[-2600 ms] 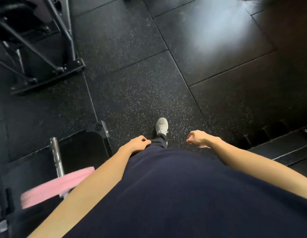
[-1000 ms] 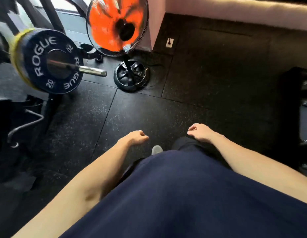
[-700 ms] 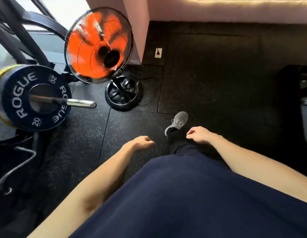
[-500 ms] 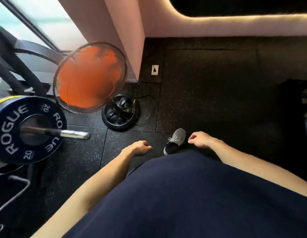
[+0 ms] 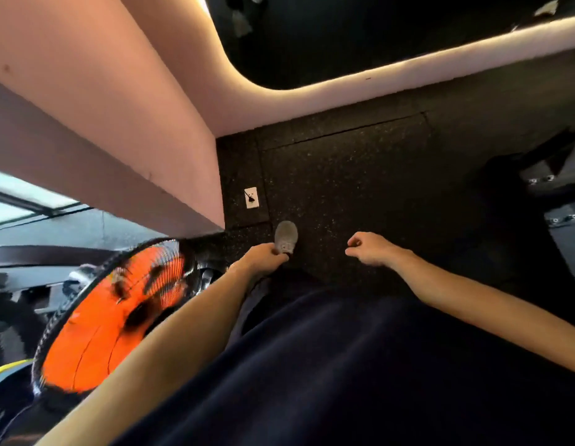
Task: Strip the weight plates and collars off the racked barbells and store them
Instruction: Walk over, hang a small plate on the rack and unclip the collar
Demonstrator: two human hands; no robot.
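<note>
Plate (image 5: pixel 2 400) slid to lower-left corner; left hand (image 5: pixel 263 257), right hand (image 5: pixel 369 249) grip still loose, empty.

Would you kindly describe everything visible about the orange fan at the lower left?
The fan is a round floor fan with orange blades behind a black wire guard of thin radial spokes and a dark central hub. The blades look smeared, though the whole picture is motion-blurred, so spinning is uncertain. Its face tilts up toward the camera. It stands at the lower left, below the pink wall, with a dark base partly showing behind it. The left forearm crosses in front of its lower right edge; contact cannot be told.
</note>
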